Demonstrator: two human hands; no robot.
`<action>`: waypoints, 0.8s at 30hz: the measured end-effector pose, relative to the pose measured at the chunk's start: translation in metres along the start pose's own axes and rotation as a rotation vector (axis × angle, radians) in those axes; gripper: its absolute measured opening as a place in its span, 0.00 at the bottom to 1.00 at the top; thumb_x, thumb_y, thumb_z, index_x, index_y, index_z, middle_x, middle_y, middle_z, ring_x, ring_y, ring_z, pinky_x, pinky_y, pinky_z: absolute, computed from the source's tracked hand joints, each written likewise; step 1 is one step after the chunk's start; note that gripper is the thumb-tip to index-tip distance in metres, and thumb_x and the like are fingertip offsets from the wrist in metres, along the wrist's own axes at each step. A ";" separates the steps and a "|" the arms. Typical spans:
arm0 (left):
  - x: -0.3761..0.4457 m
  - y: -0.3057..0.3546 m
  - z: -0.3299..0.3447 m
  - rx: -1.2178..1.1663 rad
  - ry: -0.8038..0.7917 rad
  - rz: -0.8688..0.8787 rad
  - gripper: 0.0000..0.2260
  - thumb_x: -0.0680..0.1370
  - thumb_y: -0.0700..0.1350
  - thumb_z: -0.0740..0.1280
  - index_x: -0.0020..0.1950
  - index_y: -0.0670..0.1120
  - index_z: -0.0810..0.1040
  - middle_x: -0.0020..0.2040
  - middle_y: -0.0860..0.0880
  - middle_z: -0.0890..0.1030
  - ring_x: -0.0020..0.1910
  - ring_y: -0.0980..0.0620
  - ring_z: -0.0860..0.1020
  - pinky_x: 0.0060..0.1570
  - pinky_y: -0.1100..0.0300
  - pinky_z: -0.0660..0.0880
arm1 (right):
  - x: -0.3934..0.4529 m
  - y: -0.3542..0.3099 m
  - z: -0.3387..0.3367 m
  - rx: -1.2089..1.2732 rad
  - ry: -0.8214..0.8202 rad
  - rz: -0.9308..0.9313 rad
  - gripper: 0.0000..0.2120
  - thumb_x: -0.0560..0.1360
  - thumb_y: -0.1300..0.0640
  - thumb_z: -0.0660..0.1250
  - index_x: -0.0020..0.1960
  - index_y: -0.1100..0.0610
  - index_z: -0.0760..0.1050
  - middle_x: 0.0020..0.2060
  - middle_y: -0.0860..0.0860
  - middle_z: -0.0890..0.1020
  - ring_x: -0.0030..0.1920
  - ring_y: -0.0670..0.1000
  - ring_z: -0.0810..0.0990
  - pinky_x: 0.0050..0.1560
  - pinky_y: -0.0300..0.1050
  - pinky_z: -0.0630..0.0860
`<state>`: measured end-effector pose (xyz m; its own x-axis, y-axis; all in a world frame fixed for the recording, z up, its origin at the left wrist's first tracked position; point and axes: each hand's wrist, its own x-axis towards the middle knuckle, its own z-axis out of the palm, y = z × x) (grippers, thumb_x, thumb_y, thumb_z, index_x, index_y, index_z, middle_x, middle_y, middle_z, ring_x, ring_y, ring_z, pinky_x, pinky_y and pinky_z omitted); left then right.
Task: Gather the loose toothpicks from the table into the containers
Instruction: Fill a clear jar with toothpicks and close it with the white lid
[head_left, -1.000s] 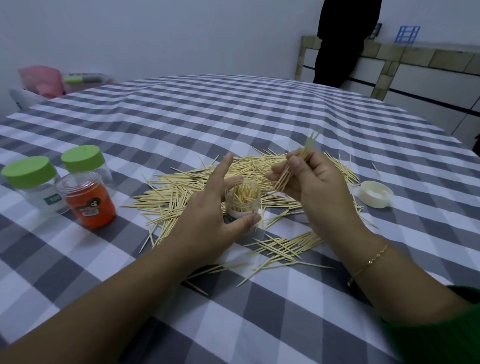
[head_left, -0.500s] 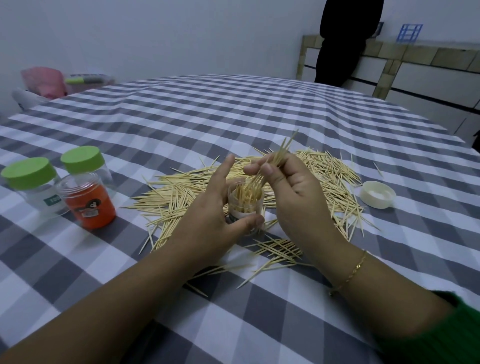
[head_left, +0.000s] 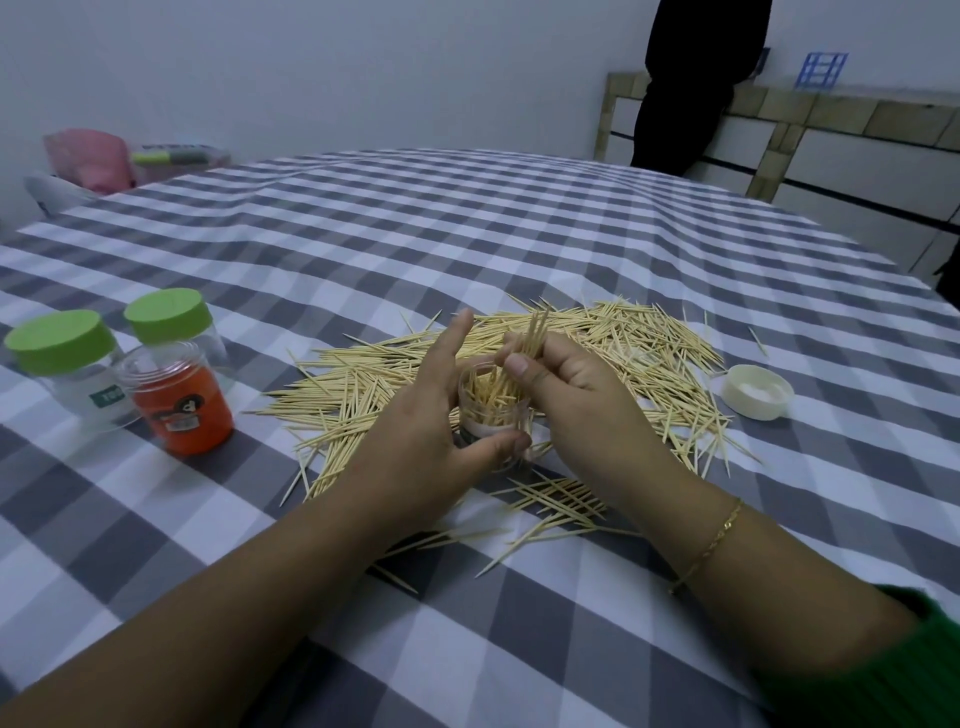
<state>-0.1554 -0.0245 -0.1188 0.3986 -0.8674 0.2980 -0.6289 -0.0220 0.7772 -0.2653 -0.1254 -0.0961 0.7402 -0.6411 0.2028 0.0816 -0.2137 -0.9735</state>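
Note:
A small clear container (head_left: 493, 415) partly filled with toothpicks stands upright on the checked tablecloth (head_left: 363, 234). My left hand (head_left: 421, 431) wraps around its left side, thumb across the front. My right hand (head_left: 561, 395) pinches a bundle of toothpicks (head_left: 532, 335) nearly upright, lower ends inside the container's mouth. A wide heap of loose toothpicks (head_left: 639, 343) lies behind and around the container, and a smaller scatter (head_left: 556, 499) lies in front of it.
At the left stand two clear jars with green lids (head_left: 60, 345) (head_left: 167, 314) and an open orange container (head_left: 179, 400). A white lid (head_left: 758, 391) lies at the right. A person in black (head_left: 696, 78) stands beyond the table's far edge.
My right hand has carried the bundle of toothpicks from the right over to the container and tipped it upright into the mouth. My left hand has kept hold of the container.

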 end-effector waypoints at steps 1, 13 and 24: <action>0.000 0.000 0.000 -0.001 0.002 0.002 0.45 0.69 0.47 0.75 0.76 0.60 0.49 0.58 0.69 0.72 0.55 0.66 0.77 0.60 0.59 0.73 | 0.000 0.000 0.000 -0.007 -0.004 0.011 0.07 0.79 0.61 0.60 0.47 0.54 0.76 0.44 0.46 0.80 0.43 0.42 0.79 0.43 0.35 0.77; 0.000 0.000 0.000 -0.012 0.015 0.015 0.44 0.68 0.51 0.75 0.72 0.66 0.48 0.59 0.70 0.70 0.58 0.62 0.76 0.61 0.54 0.73 | -0.005 -0.007 0.001 0.090 0.037 -0.051 0.08 0.79 0.55 0.60 0.57 0.49 0.72 0.53 0.55 0.80 0.45 0.41 0.81 0.39 0.36 0.79; 0.000 -0.002 0.001 -0.004 0.016 0.001 0.44 0.69 0.49 0.75 0.72 0.66 0.48 0.64 0.61 0.74 0.58 0.64 0.76 0.60 0.59 0.74 | -0.007 -0.008 0.001 -0.040 0.005 0.027 0.15 0.81 0.52 0.54 0.60 0.56 0.75 0.45 0.44 0.79 0.41 0.34 0.80 0.36 0.30 0.76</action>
<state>-0.1545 -0.0248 -0.1206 0.4086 -0.8592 0.3080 -0.6269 -0.0190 0.7789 -0.2704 -0.1189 -0.0902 0.7382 -0.6508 0.1775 0.0350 -0.2259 -0.9735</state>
